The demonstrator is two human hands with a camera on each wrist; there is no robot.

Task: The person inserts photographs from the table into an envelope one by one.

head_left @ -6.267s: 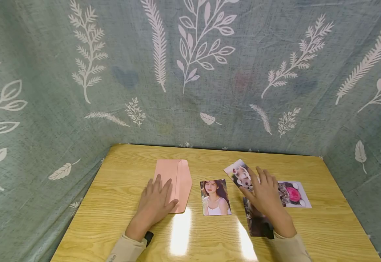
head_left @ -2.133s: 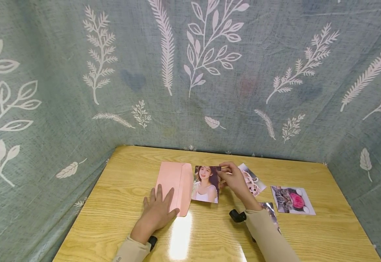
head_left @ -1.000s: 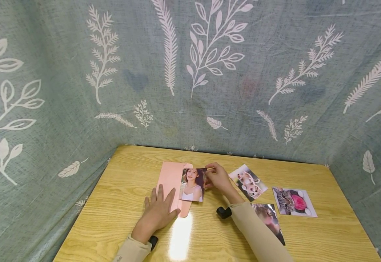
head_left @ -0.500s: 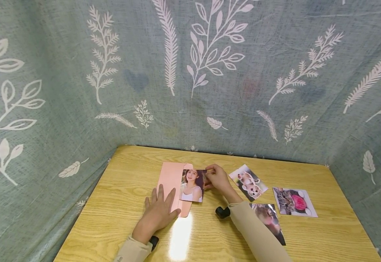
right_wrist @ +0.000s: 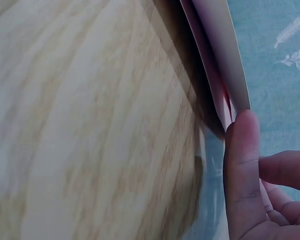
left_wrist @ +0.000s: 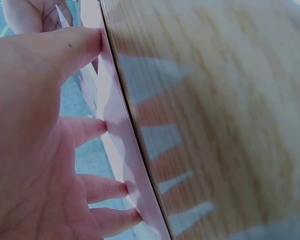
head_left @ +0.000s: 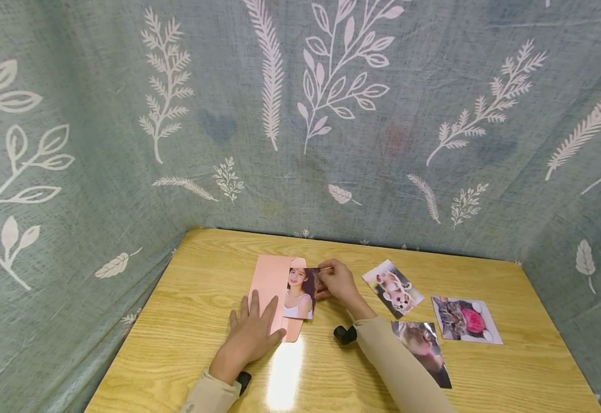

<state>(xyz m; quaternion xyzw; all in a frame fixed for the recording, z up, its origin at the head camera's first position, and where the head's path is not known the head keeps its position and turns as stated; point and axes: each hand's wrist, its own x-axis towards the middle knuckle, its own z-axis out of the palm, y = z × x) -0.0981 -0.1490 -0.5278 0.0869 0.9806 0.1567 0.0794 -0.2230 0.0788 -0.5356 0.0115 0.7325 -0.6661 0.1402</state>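
Portrait [head_left: 300,295] slid leftward, between hands | left hand [head_left: 251,338] splayed on envelope [head_left: 268,278] | right hand [head_left: 340,284] pinches portrait

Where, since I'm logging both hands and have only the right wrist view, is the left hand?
Observer: The left hand rests its fingertips, spread apart, on a pink envelope.
Operator: Noted. I see only the edge of a sheet at the right hand. What picture is on it?
Observer: It is a portrait photo, picture side up in the head view.
Operator: Are there any other photos on the table?
Observer: Yes, three animal photos lie to the right of the portrait, on the person's right side.
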